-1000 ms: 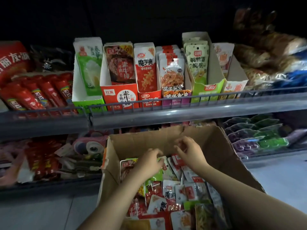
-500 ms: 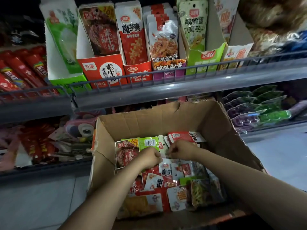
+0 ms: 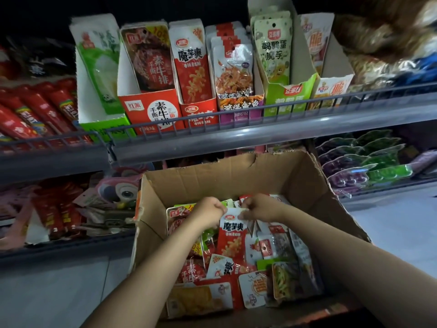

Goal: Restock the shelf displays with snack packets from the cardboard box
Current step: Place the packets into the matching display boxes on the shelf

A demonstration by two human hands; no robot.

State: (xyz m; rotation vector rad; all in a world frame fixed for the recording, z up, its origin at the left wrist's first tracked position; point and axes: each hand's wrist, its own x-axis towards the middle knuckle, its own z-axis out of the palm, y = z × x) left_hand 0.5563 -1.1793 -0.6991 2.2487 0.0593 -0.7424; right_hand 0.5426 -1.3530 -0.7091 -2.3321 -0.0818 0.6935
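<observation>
Both my forearms reach forward and down into the box (image 3: 236, 178), which sits on the floor in front of the shelf (image 3: 236, 136). My left hand (image 3: 209, 213) and right hand (image 3: 259, 208) meet near the middle of the box, knuckles up, wrists close together.

The fingers of both hands are curled tight. Together they pinch the white top edge of a red packet (image 3: 233, 242), the left hand at its left corner and the right hand at its right corner. I cannot see the fingertips themselves, as they are tucked under the knuckles.

The packet hangs from that grip with its long axis running away from me, top edge toward the shelf, bottom end toward me. Its printed face is up, and its lower part lies on the other packets (image 3: 281, 247) heaped in the box.

On the shelf above, a row of display cartons (image 3: 151, 112) stands upright behind the wire rail (image 3: 236, 111). One carton (image 3: 201, 112) holds packets with the same red print as the one I hold.
</observation>
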